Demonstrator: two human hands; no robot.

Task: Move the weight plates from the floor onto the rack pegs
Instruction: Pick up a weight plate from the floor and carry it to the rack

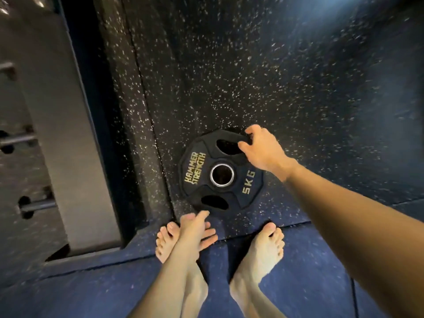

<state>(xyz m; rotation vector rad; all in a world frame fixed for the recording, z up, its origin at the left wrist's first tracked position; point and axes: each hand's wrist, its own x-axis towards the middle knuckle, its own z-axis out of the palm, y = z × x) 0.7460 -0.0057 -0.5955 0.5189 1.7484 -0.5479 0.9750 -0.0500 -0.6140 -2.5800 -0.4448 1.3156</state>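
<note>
Black rubber plate: a black rubber-coated weight plate with a steel-ringed centre hole, two grip slots and gold "5 KG" lettering lies flat on the floor, just ahead of two bare feet.
Right hand: the right hand grips the plate's far rim, fingers curled over the edge beside the upper slot.
Left hand: the left hand hangs with loosely spread fingers at the plate's near edge, holding nothing; contact cannot be told.
Progress: early, by my judgement; this plate is not yet lifted and no plate shows on a peg.
Left to do: raise it and slide it onto a peg.
Surface: dark speckled rubber flooring, meeting a blue mat underfoot.
Room: dim; a grey rack upright with dark pegs stands at the floor's left edge.
</note>
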